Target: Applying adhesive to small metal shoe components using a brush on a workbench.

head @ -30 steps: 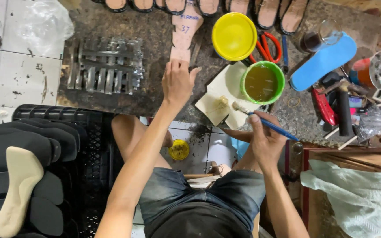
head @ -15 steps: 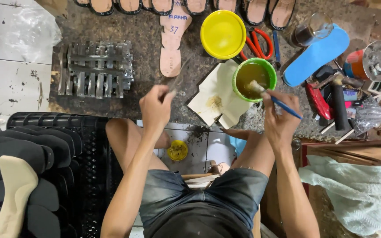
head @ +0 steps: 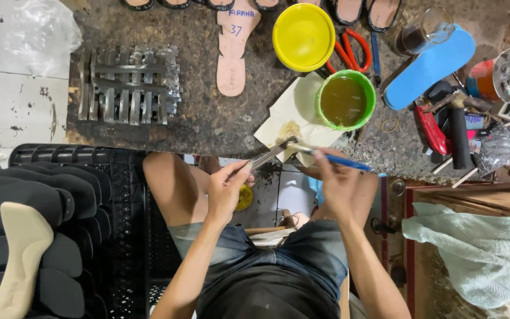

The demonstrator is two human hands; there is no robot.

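The left hand (head: pixel 226 188) pinches a thin metal strip (head: pixel 267 156) by its near end, its far end held over the white paper (head: pixel 296 106). The right hand (head: pixel 333 177) grips a blue-handled brush (head: pixel 326 156), bristles meeting the strip's tip above a yellowish glue smear. The step in hand looks like coating the strip with adhesive; the next move likely calls for a steady stroke along its length without dripping. Just beyond stands the green bowl (head: pixel 345 100) of brownish liquid, with a yellow bowl (head: pixel 303 35) farther on. A tan sandal insole (head: pixel 234 47) bearing handwritten marks lies on the dark counter (head: pixel 208 124), near a rack of metal strips (head: pixel 128 85).
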